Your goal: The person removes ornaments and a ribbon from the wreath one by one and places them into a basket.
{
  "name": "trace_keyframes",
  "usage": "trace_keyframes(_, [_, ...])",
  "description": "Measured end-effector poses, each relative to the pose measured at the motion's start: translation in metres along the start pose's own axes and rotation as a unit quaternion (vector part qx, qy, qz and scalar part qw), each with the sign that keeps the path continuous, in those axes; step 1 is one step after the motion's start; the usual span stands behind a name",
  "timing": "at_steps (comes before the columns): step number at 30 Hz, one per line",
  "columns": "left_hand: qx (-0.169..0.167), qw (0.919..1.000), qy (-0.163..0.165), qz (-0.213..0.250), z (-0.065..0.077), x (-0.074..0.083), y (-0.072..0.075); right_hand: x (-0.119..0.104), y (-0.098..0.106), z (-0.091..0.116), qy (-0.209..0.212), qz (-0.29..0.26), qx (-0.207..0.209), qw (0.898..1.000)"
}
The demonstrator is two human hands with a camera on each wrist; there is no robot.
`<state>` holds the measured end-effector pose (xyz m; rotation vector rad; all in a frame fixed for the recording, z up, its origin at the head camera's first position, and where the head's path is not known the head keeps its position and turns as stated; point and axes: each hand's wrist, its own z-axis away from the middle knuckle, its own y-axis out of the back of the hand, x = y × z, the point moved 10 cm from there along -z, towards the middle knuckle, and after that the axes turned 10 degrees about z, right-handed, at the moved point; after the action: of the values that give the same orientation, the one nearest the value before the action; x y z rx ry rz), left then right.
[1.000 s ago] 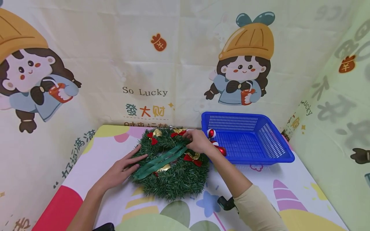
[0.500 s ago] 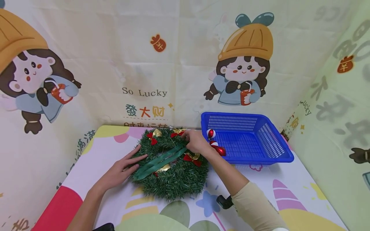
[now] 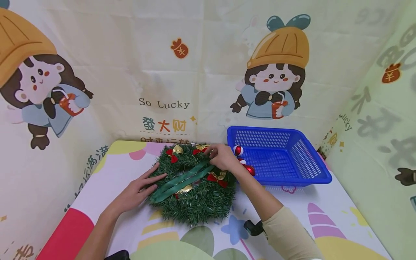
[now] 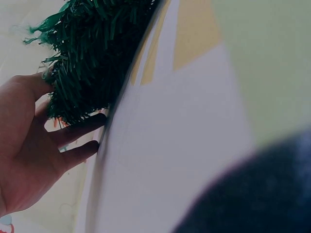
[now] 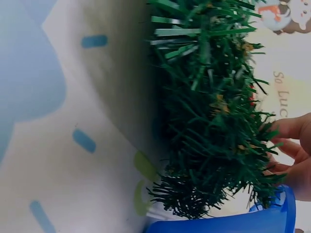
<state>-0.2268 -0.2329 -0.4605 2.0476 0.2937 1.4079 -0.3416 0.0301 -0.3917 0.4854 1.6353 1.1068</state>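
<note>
A green wreath [image 3: 195, 209] lies on the table with small red-and-gold bows, one bow [image 3: 218, 178] at its right side. A green ribbon [image 3: 182, 179] runs slantwise across its middle in two strands. My left hand [image 3: 138, 189] rests against the wreath's left side, fingers spread; the left wrist view shows these fingers [image 4: 80, 131] at its lower edge. At the wreath's upper right, my right hand [image 3: 222, 157] has its fingers curled at the ribbon's far end and pinches it. In the right wrist view, branches partly hide the right fingers [image 5: 291, 128].
A blue plastic basket [image 3: 279, 180] stands just right of the wreath, by the back wall. Red-and-white ornaments [image 3: 238, 150] and a shiny red one [image 3: 249, 170] lie at its left end. Printed cloth walls [image 3: 201, 72] close in the table [image 3: 130, 234] at the back and sides.
My right hand's fingers have shifted slightly at the ribbon's end. The left hand, wreath and basket hold their places.
</note>
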Motion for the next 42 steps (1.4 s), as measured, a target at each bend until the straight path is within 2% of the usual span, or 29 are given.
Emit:
trace_keyframes(5, [-0.001, 1.0, -0.001, 0.004, 0.0, -0.001, -0.001, 0.0, 0.003, 0.004, -0.005, -0.058, -0.022, 0.998])
trace_keyframes(11, [0.0, 1.0, 0.0, 0.006, 0.0, -0.001, -0.001, 0.001, 0.002, 0.008, -0.018, -0.141, -0.049, 0.989])
trace_keyframes(21, [0.001, 0.9999, -0.006, 0.014, 0.0, -0.002, -0.003, 0.006, 0.009, 0.012, -0.026, -0.204, -0.025, 0.978])
trace_keyframes(29, [0.002, 1.0, -0.002, 0.007, 0.001, -0.002, -0.004, 0.013, 0.019, 0.015, -0.04, -0.226, 0.005, 0.973])
trace_keyframes(36, [0.001, 1.0, -0.002, 0.006, 0.001, 0.0, -0.005, 0.016, 0.033, 0.02, -0.028, -0.255, 0.017, 0.966])
trace_keyframes(42, [0.003, 1.0, 0.004, -0.005, 0.001, -0.001, -0.005, 0.019, 0.051, 0.026, -0.023, -0.243, 0.047, 0.969])
